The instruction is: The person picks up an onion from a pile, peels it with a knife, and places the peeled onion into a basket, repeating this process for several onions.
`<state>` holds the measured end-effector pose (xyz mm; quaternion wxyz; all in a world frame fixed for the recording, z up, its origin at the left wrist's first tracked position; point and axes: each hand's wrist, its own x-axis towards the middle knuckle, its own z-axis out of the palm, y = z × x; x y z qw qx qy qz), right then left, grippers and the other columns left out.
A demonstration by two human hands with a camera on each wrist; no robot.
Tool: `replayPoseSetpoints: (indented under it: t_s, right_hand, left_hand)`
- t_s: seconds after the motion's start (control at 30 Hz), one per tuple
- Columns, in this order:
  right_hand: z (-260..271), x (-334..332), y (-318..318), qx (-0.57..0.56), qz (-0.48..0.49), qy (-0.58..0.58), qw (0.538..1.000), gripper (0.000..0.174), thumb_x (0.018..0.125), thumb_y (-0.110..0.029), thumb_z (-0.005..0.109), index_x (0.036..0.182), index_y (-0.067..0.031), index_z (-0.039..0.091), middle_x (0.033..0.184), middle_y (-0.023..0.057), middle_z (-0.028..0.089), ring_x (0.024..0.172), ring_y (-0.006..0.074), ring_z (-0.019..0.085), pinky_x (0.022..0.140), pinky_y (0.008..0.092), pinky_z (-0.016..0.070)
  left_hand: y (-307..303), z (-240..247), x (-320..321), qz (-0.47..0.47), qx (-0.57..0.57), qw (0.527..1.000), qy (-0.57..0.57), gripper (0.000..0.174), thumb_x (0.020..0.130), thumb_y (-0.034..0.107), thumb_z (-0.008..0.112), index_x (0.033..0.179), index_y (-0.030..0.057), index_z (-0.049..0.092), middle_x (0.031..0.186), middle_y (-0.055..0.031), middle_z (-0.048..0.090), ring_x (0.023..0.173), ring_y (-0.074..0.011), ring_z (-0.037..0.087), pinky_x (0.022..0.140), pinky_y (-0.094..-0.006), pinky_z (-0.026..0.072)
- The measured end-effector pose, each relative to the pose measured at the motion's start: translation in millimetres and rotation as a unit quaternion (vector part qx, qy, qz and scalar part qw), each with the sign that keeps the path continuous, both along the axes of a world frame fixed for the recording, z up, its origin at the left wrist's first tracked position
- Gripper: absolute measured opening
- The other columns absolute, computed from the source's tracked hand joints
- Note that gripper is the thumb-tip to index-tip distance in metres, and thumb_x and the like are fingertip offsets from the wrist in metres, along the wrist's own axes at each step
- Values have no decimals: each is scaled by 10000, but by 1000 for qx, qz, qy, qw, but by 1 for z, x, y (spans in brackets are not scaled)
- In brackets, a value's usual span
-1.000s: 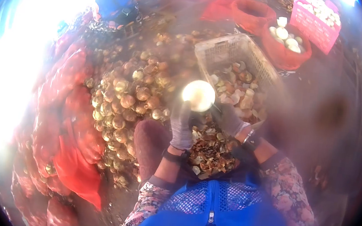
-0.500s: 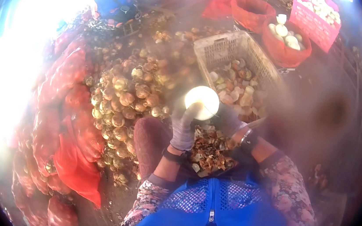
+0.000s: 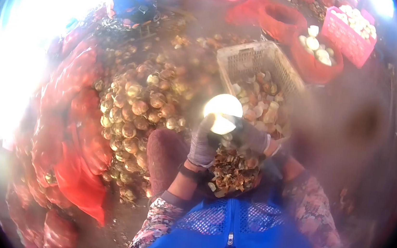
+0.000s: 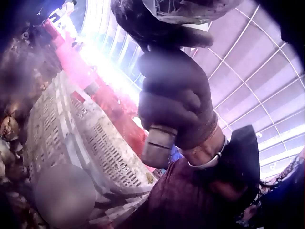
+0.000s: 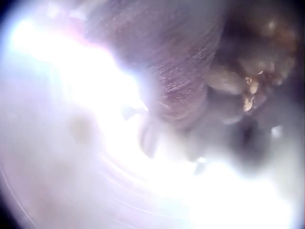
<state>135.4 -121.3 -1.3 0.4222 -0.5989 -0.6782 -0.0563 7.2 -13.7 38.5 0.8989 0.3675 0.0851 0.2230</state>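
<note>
Head view, centre of frame: your gloved left hand [image 3: 203, 141] is wrapped around the underside of a peeled onion [image 3: 223, 108], fingers curled up its lower left side. The onion sits pale and glaring in the sun, raised just in front of the basket's near edge. Your right hand [image 3: 251, 137], gloved too, is hard against the onion's lower right, touching it or as good as.

Left wrist view gives you that right hand [image 4: 175, 102] close up. It's a tight fist clenched on a stubby tool handle [image 4: 158, 145], whose butt end pokes out below the fingers. The working end is hidden, so it's probably a knife, but you can't confirm it. Right wrist view is mostly white glare, with only glove fabric [image 5: 176, 71] readable.

Moving outward, a litter of onion peel [image 3: 232, 168] lies directly below your hands, above the blue apron [image 3: 244, 240] at the bottom of the frame. The pale plastic basket [image 3: 244, 58], part-filled with scraps, stands just above the onion. A heap of unpeeled onions [image 3: 140, 105] spreads left of centre, with red mesh sacks [image 3: 71, 110] further left. At the upper right, a red sack [image 3: 317, 59] and a pink crate [image 3: 350, 33] hold white peeled onions.
</note>
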Motion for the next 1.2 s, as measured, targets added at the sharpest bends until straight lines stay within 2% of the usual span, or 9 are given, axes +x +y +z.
replayPoseSetpoints:
  t_s: [0.07, 0.17, 0.3, 0.53, 0.8, 1.03, 1.1, 1.17, 1.2]
  right_hand:
    - [-24, 4, -7, 35, -76, -120, 989, 572, 855, -108, 652, 1399, -55, 484, 1135, 120, 640, 914, 252, 658, 738, 346, 553]
    - [27, -16, -14, -109, -165, 108, 974, 587, 866, -136, 665, 1411, -44, 466, 1186, 136, 631, 969, 260, 658, 790, 343, 559]
    - [44, -23, -7, 7, -147, 125, 981, 738, 780, -7, 693, 1461, -42, 409, 1254, 171, 615, 1009, 230, 657, 853, 340, 535]
    - [37, -19, -16, -38, -100, 158, 982, 744, 718, 49, 633, 1432, -32, 437, 1278, 174, 572, 1177, 273, 575, 975, 358, 476]
    - [34, 9, -26, -42, -60, 168, 983, 670, 769, -125, 741, 1394, -90, 502, 1196, 107, 640, 1063, 225, 634, 910, 356, 506]
    - [48, 31, -56, -82, -142, 225, 960, 440, 829, -110, 686, 1263, -68, 625, 1288, 138, 592, 1079, 319, 632, 893, 372, 513]
    - [42, 42, -61, -66, -83, 237, 966, 426, 828, -82, 643, 1251, -39, 618, 1129, 98, 647, 979, 204, 641, 817, 307, 521]
    - [23, 54, -73, -77, 12, 488, 869, 423, 825, -74, 620, 1246, -31, 611, 1014, 72, 674, 873, 144, 644, 716, 272, 525]
    - [0, 64, -87, -90, 79, 697, 707, 427, 823, -80, 618, 1248, -39, 608, 978, 66, 675, 818, 143, 643, 653, 270, 526]
  left_hand:
    - [10, -17, 0, -26, -46, 999, -6, 446, 959, 392, 574, 1146, -13, 584, 870, -102, 687, 661, -156, 650, 548, -255, 524]
    - [21, -20, 0, -13, -47, 999, -22, 454, 956, 392, 574, 1146, -21, 584, 860, -102, 691, 642, -150, 654, 500, -235, 512]
    - [27, -11, -7, -9, 86, 992, 87, 464, 944, 379, 604, 1175, -22, 574, 874, -88, 687, 636, -144, 658, 467, -223, 510]
    - [7, -44, 8, 55, 253, 958, 119, 578, 847, 236, 745, 1327, 35, 494, 1116, -103, 628, 844, -191, 688, 589, -290, 619]
    - [9, -12, 2, -70, 213, 967, 122, 695, 786, 152, 763, 1399, 49, 453, 1124, -88, 633, 873, -152, 658, 605, -246, 568]
    - [0, -8, 2, -200, 221, 947, 122, 653, 749, 156, 735, 1342, 12, 503, 1101, -61, 639, 932, -128, 629, 737, -257, 537]
    - [-5, -7, 10, -206, 173, 958, 95, 666, 768, 259, 716, 1346, 14, 492, 1083, -76, 641, 867, -134, 637, 657, -238, 535]
    - [-7, -18, 17, -190, 142, 970, 62, 661, 788, 368, 672, 1324, 24, 494, 1031, -84, 641, 735, -147, 631, 570, -242, 513]
    - [-6, -30, 19, -169, 101, 979, 45, 670, 790, 375, 673, 1329, 23, 490, 1032, -86, 640, 729, -148, 628, 573, -246, 510]
